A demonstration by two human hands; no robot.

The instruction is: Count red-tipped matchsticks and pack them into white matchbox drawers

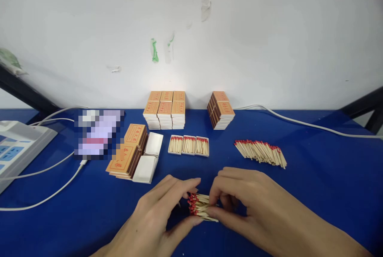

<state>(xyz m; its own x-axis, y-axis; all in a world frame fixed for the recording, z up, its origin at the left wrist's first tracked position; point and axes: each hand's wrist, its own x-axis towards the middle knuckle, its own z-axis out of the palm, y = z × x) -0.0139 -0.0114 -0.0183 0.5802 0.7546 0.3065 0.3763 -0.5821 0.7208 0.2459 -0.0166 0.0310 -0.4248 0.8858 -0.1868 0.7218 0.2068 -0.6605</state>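
Observation:
A bundle of red-headed matches (197, 205) lies between my hands near the front of the table, heads pointing left. My left hand (161, 209) curves around the heads' side, with the thumb at the near edge and a fingertip at the far edge. From the right, my right hand (239, 201) pinches the wooden stick ends between thumb and fingers. Beyond my hands stand three white trays filled with matches (188, 145), side by side. To the right of them spreads a loose pile of matches (260, 152).
Matchbox sleeves (127, 157) are stacked at left, beside white inner trays (146, 168). Stacked matchboxes (164, 107) and a smaller matchbox stack (221, 109) stand by the wall. A power strip (20, 149), white cables (299, 120) and a blurred-out item (98, 133) lie on the blue table (314, 185).

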